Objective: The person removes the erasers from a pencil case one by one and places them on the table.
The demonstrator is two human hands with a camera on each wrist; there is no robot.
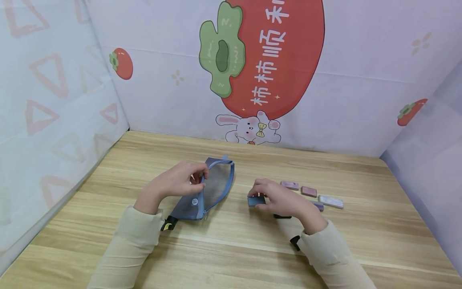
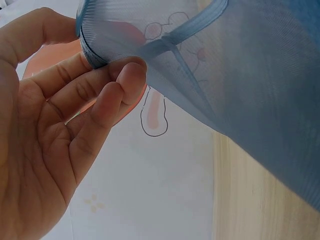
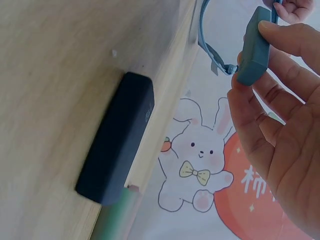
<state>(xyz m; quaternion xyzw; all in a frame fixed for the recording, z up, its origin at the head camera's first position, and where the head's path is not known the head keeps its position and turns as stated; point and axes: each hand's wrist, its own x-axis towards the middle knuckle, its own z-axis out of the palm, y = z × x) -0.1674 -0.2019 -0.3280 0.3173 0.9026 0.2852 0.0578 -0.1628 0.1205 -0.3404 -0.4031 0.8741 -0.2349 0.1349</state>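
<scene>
The left hand [image 1: 177, 182] pinches the mesh pouch [image 1: 211, 188] rim, lifting its mouth open on the table [image 1: 231, 249], while the right hand [image 1: 279, 198] grips a blue eraser [image 1: 256, 200] beside it (other erasers [image 1: 310, 191] lie behind)

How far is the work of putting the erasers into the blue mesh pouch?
The pouch is already unzipped; the left hand pinches its rim open. The right hand holds a blue eraser, not yet inside. Left on the table: two pink erasers, a white one, a purple and a black.
</scene>
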